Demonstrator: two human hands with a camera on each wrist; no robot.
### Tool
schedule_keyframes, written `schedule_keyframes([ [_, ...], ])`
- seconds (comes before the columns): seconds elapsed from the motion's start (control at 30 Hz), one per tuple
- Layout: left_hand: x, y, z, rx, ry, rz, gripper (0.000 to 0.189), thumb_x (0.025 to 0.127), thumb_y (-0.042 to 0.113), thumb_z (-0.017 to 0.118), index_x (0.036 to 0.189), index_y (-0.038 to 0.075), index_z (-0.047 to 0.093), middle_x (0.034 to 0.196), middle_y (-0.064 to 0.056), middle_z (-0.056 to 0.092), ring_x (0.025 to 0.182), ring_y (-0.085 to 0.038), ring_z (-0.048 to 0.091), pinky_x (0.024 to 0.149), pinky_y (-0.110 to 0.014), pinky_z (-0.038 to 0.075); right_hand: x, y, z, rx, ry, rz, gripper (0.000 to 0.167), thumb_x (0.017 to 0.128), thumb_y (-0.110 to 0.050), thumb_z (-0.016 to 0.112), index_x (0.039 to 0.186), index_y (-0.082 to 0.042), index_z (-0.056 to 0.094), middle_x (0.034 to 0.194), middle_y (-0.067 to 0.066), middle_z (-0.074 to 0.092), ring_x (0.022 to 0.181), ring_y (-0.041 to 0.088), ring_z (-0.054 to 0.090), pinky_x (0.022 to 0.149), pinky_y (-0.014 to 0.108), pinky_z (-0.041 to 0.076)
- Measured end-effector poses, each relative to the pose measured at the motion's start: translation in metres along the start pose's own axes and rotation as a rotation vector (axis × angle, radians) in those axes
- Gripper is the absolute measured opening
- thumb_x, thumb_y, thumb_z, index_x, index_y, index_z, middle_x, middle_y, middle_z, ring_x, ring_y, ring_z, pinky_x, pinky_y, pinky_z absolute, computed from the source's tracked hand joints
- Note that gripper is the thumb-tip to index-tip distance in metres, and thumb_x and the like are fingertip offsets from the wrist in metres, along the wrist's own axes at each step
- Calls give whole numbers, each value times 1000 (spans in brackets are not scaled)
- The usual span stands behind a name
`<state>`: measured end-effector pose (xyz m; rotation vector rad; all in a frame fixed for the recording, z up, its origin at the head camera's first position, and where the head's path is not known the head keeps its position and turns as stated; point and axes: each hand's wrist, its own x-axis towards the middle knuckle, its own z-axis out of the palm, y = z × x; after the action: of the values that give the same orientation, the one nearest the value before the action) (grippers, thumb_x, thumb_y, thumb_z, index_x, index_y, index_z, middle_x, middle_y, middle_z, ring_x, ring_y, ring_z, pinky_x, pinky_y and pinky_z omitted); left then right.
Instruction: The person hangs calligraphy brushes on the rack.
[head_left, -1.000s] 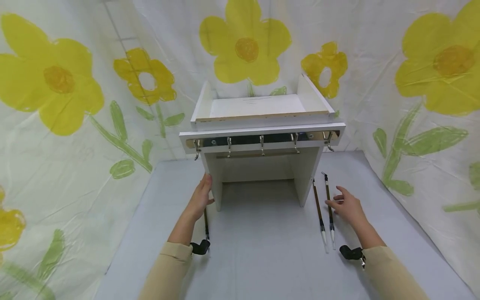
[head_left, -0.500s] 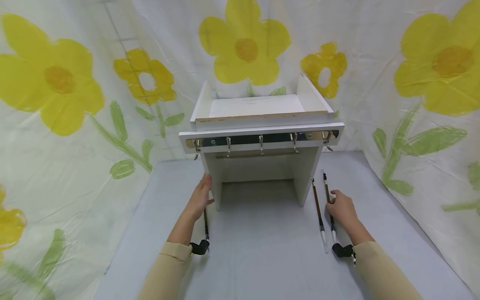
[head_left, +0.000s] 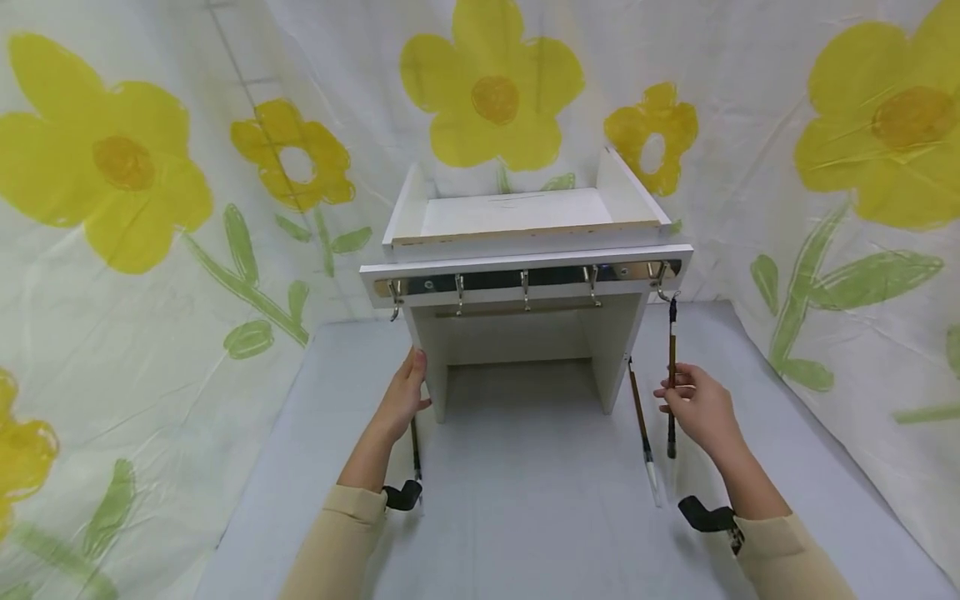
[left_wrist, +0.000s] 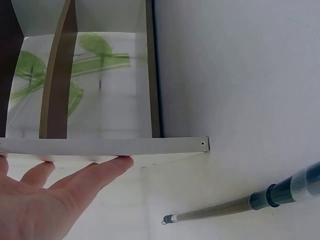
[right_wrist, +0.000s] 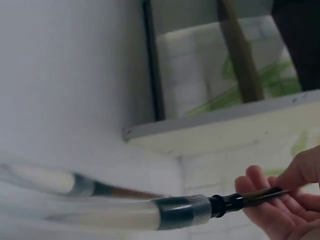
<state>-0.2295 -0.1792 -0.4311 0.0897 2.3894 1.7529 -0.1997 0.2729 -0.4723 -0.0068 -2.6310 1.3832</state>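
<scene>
My right hand (head_left: 701,408) pinches a calligraphy brush (head_left: 672,350) by its brown handle, thumb against fingertips. The brush hangs upright with its loop end up, right beside the tip of the rightmost hook (head_left: 662,285) in the head view. Its pale bristles (right_wrist: 110,217) show in the right wrist view. My left hand (head_left: 401,396) rests with extended fingers against the outer left side panel of a white shelf unit (head_left: 525,237). A metal strip with several hooks runs along its front. A second brush (head_left: 641,421) lies right of the unit.
Another brush (left_wrist: 215,209) lies on the table left of the unit, partly behind my left hand in the head view. The pale table (head_left: 525,500) stretches in front. A white curtain (head_left: 375,75) with yellow flowers stands behind.
My right hand first reached down to the outer of the two brushes on the right, gripped it and lifted it upright toward the rightmost hook. My left hand has stayed on the side panel.
</scene>
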Motion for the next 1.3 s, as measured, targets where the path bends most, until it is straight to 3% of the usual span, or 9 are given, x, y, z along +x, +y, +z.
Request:
schedule_keyframes([
  [0.2,12,-20,-1,-23,8,24,69,109,51,20,163,15,0,169,-19,7,150,-47,21,104,-61,47,-15,-35,0,57,214,-227,27,104,-9,54,127,6,55,108,24,72,85,-9,69,72,11,57],
  [0.33,19,-31,-1,-22,22,44,72,106,59,20,164,20,2,169,-16,8,150,-46,23,102,-62,48,-26,-57,3,92,336,-444,25,100,3,58,124,6,58,105,21,73,91,-9,68,79,8,55],
  [0.4,19,-34,-1,-20,25,51,75,105,63,21,164,20,3,169,-16,9,150,-46,23,102,-61,49,-32,-67,6,112,336,-553,28,95,11,60,123,7,59,103,19,74,93,-5,69,81,11,56],
  [0.5,19,-36,-1,-29,31,56,76,104,65,22,164,21,4,169,-15,10,149,-47,24,101,-61,50,-37,-75,15,129,235,-675,34,90,20,61,122,8,60,100,15,74,93,2,72,79,17,59],
  [0.63,18,-39,-2,-43,35,52,76,104,65,23,164,23,5,170,-13,11,150,-46,24,101,-62,49,-41,-76,30,125,73,-702,35,89,19,62,121,4,60,98,10,74,88,13,74,74,23,62],
  [0.77,16,-37,-3,-55,19,53,73,105,62,23,164,24,4,170,-12,9,150,-46,23,102,-63,48,-42,-72,40,112,4,-678,31,92,15,63,120,2,60,98,10,75,86,19,75,71,24,62],
  [0.97,19,-36,-4,-45,-7,47,68,107,56,23,164,25,2,170,-10,5,151,-45,21,103,-62,47,-44,-69,43,98,-37,-640,27,94,12,61,119,1,60,100,9,75,85,18,75,70,27,63],
  [1.3,18,-36,-2,-39,28,64,78,103,66,26,164,23,5,170,-12,8,150,-45,25,102,-61,49,-45,-68,46,133,-31,-629,28,94,12,61,120,3,59,100,15,74,85,20,76,71,25,62],
])
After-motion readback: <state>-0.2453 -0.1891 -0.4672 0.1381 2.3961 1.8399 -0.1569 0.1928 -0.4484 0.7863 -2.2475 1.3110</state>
